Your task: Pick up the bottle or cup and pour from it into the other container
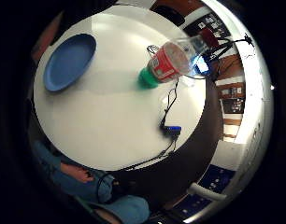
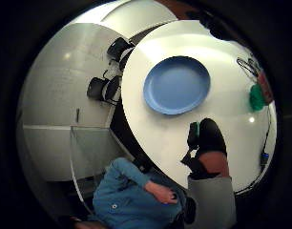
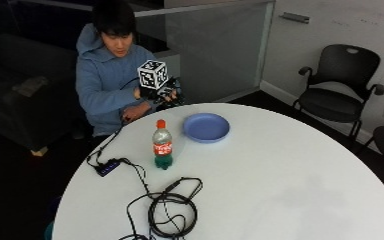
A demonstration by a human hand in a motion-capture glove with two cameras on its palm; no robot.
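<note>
Outside view: bottle [image 3: 162, 144] beside plate [image 3: 206, 127]

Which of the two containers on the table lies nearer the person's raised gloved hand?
The blue plate, lying just below the gloved right hand; the green bottle stands farther along the table.

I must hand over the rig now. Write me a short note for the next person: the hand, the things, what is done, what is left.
Right hand: raised near the chest above the table edge, holding nothing.
Bottle: upright on the table, cap on, untouched.
Plate: on the table beyond the bottle, apart from it.
Done: nothing yet.
Left: grip the bottle, open it, pour into the plate.
</note>
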